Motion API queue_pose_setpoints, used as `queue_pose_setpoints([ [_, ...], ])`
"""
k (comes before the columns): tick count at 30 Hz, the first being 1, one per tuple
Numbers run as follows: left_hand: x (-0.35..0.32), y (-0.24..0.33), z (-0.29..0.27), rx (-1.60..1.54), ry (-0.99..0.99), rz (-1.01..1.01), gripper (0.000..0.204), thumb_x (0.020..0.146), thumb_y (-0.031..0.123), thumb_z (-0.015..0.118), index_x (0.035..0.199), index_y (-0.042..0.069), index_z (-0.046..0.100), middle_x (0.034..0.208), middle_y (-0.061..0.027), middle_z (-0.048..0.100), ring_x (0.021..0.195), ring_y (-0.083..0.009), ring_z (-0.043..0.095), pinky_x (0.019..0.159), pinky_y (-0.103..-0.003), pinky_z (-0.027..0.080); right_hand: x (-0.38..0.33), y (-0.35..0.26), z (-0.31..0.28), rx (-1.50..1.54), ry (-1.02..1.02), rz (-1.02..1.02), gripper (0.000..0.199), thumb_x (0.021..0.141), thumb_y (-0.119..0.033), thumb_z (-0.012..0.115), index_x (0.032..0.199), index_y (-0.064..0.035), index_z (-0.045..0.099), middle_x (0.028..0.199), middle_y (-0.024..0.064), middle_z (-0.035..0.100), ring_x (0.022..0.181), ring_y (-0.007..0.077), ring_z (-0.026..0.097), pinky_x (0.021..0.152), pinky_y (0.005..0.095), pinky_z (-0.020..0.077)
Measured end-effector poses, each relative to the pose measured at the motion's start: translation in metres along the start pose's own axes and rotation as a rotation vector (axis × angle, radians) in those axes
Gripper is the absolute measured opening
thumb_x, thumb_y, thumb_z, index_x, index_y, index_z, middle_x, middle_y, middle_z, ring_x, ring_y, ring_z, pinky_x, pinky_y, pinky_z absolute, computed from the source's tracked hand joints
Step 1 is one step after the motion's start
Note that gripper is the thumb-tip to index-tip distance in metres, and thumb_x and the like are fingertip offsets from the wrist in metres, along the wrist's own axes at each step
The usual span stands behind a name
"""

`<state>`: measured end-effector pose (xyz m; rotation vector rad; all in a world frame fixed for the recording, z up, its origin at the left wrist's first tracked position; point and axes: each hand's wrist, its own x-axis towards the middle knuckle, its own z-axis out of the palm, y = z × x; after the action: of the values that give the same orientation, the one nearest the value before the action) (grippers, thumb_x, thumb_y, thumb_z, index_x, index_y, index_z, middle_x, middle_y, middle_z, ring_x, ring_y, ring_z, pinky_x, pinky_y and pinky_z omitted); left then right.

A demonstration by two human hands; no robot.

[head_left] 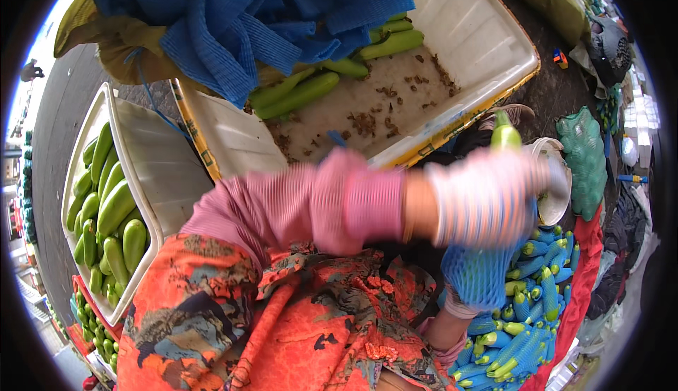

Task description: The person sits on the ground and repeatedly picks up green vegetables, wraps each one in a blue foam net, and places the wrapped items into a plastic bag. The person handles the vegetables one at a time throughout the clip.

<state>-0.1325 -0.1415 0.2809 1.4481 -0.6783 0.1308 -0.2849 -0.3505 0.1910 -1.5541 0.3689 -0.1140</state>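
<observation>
My left hand (480,197), in a white striped glove and smeared by motion, reaches across to the right. Its fingers are wrapped around a green zucchini (506,134), whose end sticks up above the glove. Just below is a blue foam net sleeve (480,278), at the end of my right forearm (445,331). The net and the left glove hide the fingers of my right hand. Beside it, on the right, lie many zucchini in blue nets (526,306) in a heap.
A white foam box (466,24) with a few zucchini and debris stands ahead. Over it hangs a bag of blue net sleeves (233,31). At left is another box (113,101) full of zucchini. A white bucket (554,211) and green mesh sack (583,158) stand at right.
</observation>
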Motion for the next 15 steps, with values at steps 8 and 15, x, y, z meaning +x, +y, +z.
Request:
queue_pose_setpoints([
  [8, -0.086, -0.311, -0.184, 1.036, -0.852, -0.998, 0.034, 0.087, 0.029, 0.056, 0.105, 0.005, 0.071, 0.111, -0.0182, 0.067, 0.098, -0.0311, 0.065, 0.084, -0.042, 0.05, 0.009, -0.004, -0.021, -0.04, 0.072, 0.148, 0.067, 0.066, -0.01, 0.074, 0.13, -0.0008, 0.053, 0.106, 0.0081, 0.065, 0.091, 0.0213, 0.062, 0.085, 0.0322, 0.0504],
  [15, -0.26, -0.43, -0.161, 0.804, -0.175, -1.439, 0.061, 0.073, 0.045, 0.065, 0.106, -0.006, 0.067, 0.106, -0.0292, 0.066, 0.104, -0.0372, 0.065, 0.089, -0.044, 0.048, -0.009, 0.012, -0.063, -0.313, 0.24, 0.292, 0.073, 0.061, -0.001, 0.077, 0.131, -0.0005, 0.054, 0.112, 0.0067, 0.065, 0.097, 0.0182, 0.061, 0.088, 0.0326, 0.0505],
])
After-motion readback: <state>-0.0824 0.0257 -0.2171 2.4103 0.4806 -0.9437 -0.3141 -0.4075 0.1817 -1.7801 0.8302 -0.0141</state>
